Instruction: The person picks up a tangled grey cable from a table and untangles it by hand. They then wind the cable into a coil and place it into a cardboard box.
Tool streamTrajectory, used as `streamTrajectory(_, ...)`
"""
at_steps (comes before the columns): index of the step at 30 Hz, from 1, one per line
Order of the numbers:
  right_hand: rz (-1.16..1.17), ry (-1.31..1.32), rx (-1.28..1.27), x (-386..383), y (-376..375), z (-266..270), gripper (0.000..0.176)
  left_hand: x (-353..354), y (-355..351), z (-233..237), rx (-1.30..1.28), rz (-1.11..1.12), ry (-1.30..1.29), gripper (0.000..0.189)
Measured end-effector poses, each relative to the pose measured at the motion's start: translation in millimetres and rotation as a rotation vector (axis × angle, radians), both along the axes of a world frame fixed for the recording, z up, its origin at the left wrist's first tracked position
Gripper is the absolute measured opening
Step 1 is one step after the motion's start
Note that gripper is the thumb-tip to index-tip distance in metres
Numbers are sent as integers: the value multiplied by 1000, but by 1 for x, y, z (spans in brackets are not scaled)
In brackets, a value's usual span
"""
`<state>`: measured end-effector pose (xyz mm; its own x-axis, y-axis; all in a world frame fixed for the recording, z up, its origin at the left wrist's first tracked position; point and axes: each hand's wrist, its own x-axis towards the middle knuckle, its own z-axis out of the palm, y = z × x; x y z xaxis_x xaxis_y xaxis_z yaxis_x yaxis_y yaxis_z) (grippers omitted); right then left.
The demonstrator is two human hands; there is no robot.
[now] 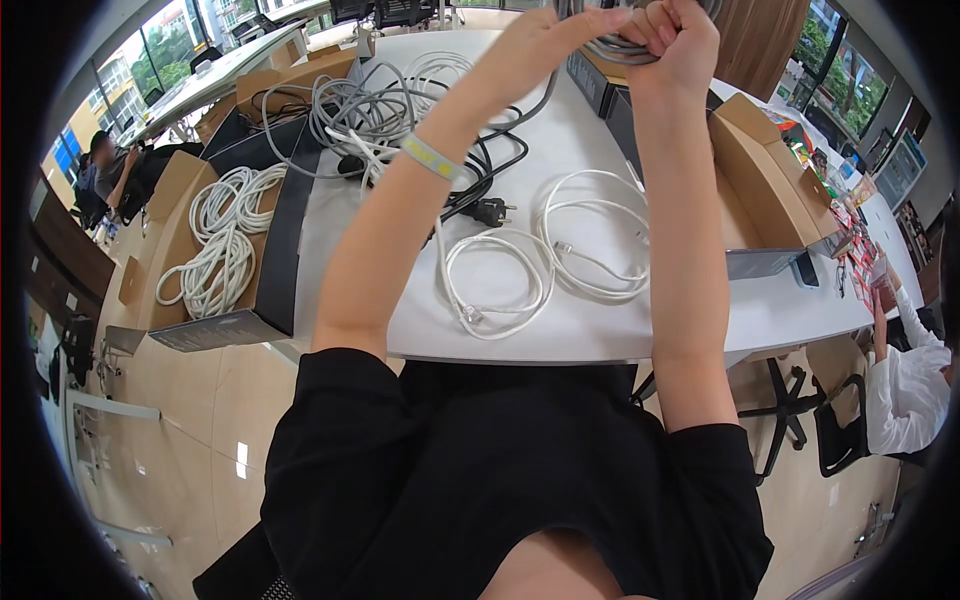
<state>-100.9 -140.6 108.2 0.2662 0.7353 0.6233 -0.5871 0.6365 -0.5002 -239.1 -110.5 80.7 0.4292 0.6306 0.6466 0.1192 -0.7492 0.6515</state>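
Observation:
At the far edge of the view, both hands are raised over the table. My right hand is closed round a coil of grey cable. My left hand meets it, with its fingers closed on the same coil; its fingertips are partly cut off by the frame. A length of grey cable hangs down beside my left wrist. Beneath my forearms lie two loosely looped white network cables, black power cords with a plug, and a tangle of grey cables.
An open cardboard box of bundled white cables stands at the table's left edge. Another open box is on the right, near a phone. A person in white sits at right; another person sits at far left.

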Motion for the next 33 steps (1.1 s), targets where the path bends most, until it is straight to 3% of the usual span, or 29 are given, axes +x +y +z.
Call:
streamTrajectory(2,79,112,-58,-1,6,-4,42,21,2,-12,-68,-358,-432,39)
streamTrajectory(3,77,114,-58,-4,9,-5,42,24,1,-10,39,-407,-402,41)
streamTrajectory(4,136,233,-99,-7,12,-7,39,28,-2,-10,37,-407,-401,41)
streamTrajectory(6,195,353,-141,-13,17,-10,37,34,-12,-11,95,-200,-467,37)
streamTrajectory(8,186,396,-248,-16,22,-14,32,37,-22,-5,-25,-289,-589,30)
streamTrajectory(9,275,309,-191,1,47,-30,18,38,-24,-3,-145,-375,-710,26)
streamTrajectory(10,275,308,-191,0,52,-36,18,34,-17,-5,-144,-375,-711,26)
streamTrajectory(12,589,424,-42,-5,55,-39,27,22,-6,-7,-237,-254,-384,31)
streamTrajectory(15,421,450,-104,-15,42,-36,31,17,-18,-3,-447,-287,-376,28)
streamTrajectory(18,401,479,-134,-26,34,-32,29,25,13,-10,-396,-417,-619,25)
streamTrajectory(22,289,330,-83,-41,45,-45,25,18,5,-6,-237,-295,-660,30)
streamTrajectory(25,67,65,-327,-56,33,-50,25,13,-3,1,-143,-201,-691,31)
streamTrajectory(26,67,68,-325,-57,32,-51,25,8,3,3,-141,-201,-688,31)
streamTrajectory(28,-152,-94,-309,-59,31,-53,33,-7,16,6,-201,-95,-655,30)
streamTrajectory(29,-241,-93,-143,-58,49,-60,43,-22,40,0,-217,-26,-555,25)
streamTrajectory(30,-242,-89,-139,-57,47,-58,43,-35,45,3,-214,-28,-550,25)
streamTrajectory(32,-1436,-488,300,-53,33,-51,55,-51,48,8,-39,151,-243,28)
streamTrajectory(33,-1593,-483,451,-53,15,-40,55,-48,29,14,23,315,-184,27)
